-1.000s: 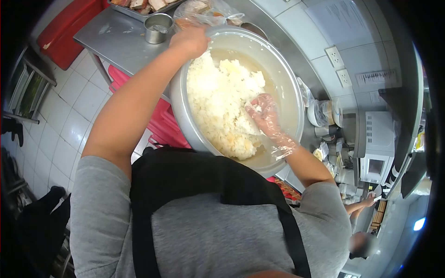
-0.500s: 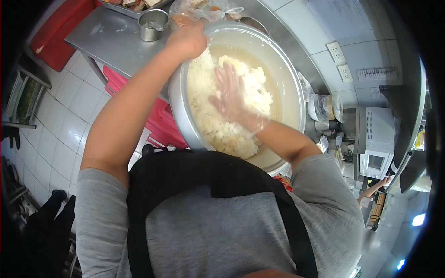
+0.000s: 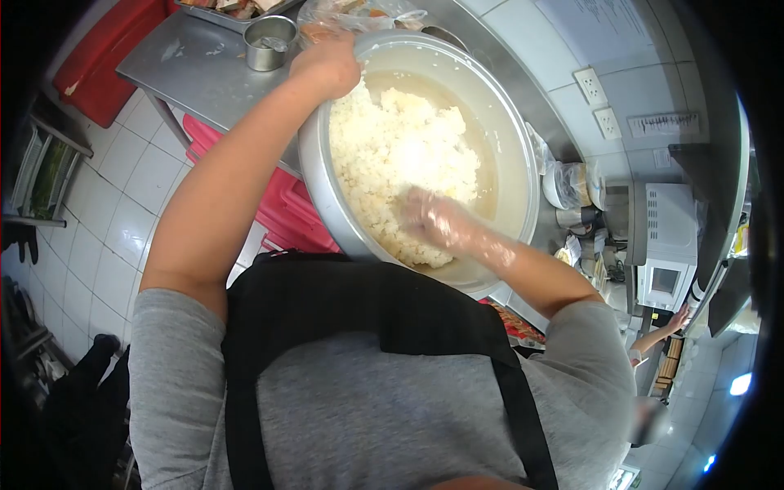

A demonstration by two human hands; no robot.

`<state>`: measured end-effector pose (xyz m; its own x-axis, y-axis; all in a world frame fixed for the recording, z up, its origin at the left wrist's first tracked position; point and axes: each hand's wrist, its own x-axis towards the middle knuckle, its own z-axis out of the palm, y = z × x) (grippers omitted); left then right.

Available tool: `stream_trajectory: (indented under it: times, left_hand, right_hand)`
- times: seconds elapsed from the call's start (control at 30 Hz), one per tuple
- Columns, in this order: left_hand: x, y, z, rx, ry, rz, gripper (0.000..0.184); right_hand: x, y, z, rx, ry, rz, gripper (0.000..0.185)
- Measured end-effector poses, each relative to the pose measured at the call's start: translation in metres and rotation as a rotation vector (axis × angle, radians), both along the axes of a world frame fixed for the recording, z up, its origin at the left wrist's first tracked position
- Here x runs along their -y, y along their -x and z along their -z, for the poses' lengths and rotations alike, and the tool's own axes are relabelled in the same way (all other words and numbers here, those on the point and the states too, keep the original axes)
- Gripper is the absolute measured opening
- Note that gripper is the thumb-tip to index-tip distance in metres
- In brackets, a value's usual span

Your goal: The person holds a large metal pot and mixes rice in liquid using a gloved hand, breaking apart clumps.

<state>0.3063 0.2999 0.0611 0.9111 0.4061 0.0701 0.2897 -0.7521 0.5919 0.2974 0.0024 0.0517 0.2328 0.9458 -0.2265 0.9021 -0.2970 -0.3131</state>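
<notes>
A large round metal pot (image 3: pixel 314 175) is tilted towards me, holding a clumped mass of white rice (image 3: pixel 400 139) with cloudy liquid along its far side. My left hand (image 3: pixel 327 67) is bare and closed over the pot's upper left rim. In a clear plastic glove, my right hand (image 3: pixel 439 220) presses into the near part of the rice. Its fingers are curled and slightly blurred, and their tips are partly hidden.
A steel table (image 3: pixel 192 73) at left holds a small metal cup (image 3: pixel 269 45) and a plastic bag (image 3: pixel 359 15). Pink plastic (image 3: pixel 294 212) shows below the pot. At right are wrapped bowls (image 3: pixel 572 186), a white microwave (image 3: pixel 670 237) and another person's arm (image 3: pixel 657 335).
My right hand has moved down towards me through the rice, going from spread fingers to curled ones. My left hand stays on the rim.
</notes>
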Motion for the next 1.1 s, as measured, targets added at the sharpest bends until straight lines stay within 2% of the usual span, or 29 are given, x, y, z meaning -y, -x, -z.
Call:
stream_trajectory:
  times: [0.07,0.13,0.17,0.27,0.37,0.4,0.43,0.5,0.57,0.63,0.7,0.73,0.8,0.87,0.9,0.97,1.03,1.1]
  left_hand:
    - [0.000,0.000,-0.002,-0.034,-0.007,0.012,0.046]
    - [0.002,0.002,-0.003,-0.038,-0.003,0.017,0.045]
    - [0.001,0.001,-0.004,-0.037,-0.003,0.016,0.045]
    - [0.001,0.002,-0.001,0.005,-0.014,0.008,0.045]
    - [0.001,0.000,0.000,-0.014,0.008,-0.004,0.045]
    - [0.001,0.000,0.000,-0.016,0.009,0.000,0.045]
    - [0.001,0.000,-0.001,-0.016,0.009,0.003,0.045]
    - [0.001,0.002,-0.001,-0.016,0.005,0.001,0.045]
    - [0.001,0.003,-0.002,-0.007,0.000,-0.011,0.045]
    - [0.002,0.003,0.001,-0.014,0.006,0.015,0.045]
    - [-0.001,0.000,0.000,-0.005,-0.003,0.014,0.046]
    - [0.000,0.000,0.000,-0.004,-0.011,0.008,0.046]
    - [0.001,-0.002,0.005,0.009,-0.037,0.013,0.047]
    - [-0.003,-0.008,0.012,0.043,-0.076,0.034,0.048]
    - [-0.001,-0.006,0.006,0.019,-0.084,0.037,0.048]
    - [0.002,0.000,-0.004,-0.036,-0.100,0.044,0.048]
    - [0.001,0.001,0.001,0.024,-0.068,0.060,0.045]
    - [0.001,-0.003,0.005,0.064,-0.052,0.062,0.044]
  right_hand:
    - [-0.001,-0.055,0.058,-0.643,-0.302,0.373,0.020]
    - [-0.016,-0.093,0.067,-0.500,-0.253,0.375,0.021]
    - [-0.026,-0.105,0.053,-0.036,-0.052,0.180,0.022]
    - [-0.052,-0.121,0.004,0.090,0.226,0.318,0.019]
    - [-0.059,-0.113,-0.017,0.380,-0.027,0.181,0.012]
    - [-0.064,-0.106,-0.010,0.137,-0.193,0.104,0.016]
    - [-0.070,-0.089,0.004,-0.016,-0.175,0.236,0.006]
    - [-0.064,-0.082,0.053,0.079,-0.035,0.283,0.007]
    - [-0.043,-0.110,0.060,0.156,-0.018,0.331,0.006]
    - [-0.022,-0.115,0.048,0.153,0.040,0.414,0.008]
    - [-0.026,-0.105,0.002,0.093,0.123,0.501,0.011]
    - [-0.023,-0.099,-0.006,0.222,0.159,0.413,0.016]
    - [0.003,-0.060,0.003,-0.352,-0.048,0.564,0.021]
    - [0.017,-0.056,0.033,-0.628,-0.114,0.651,0.024]
    - [0.019,-0.056,0.052,-0.617,-0.067,0.675,0.025]
    - [0.023,-0.066,0.066,-0.408,0.012,0.674,0.023]
    - [0.006,-0.077,0.028,-0.004,0.080,0.618,0.021]
    - [-0.010,-0.102,0.006,0.125,0.365,0.473,0.019]
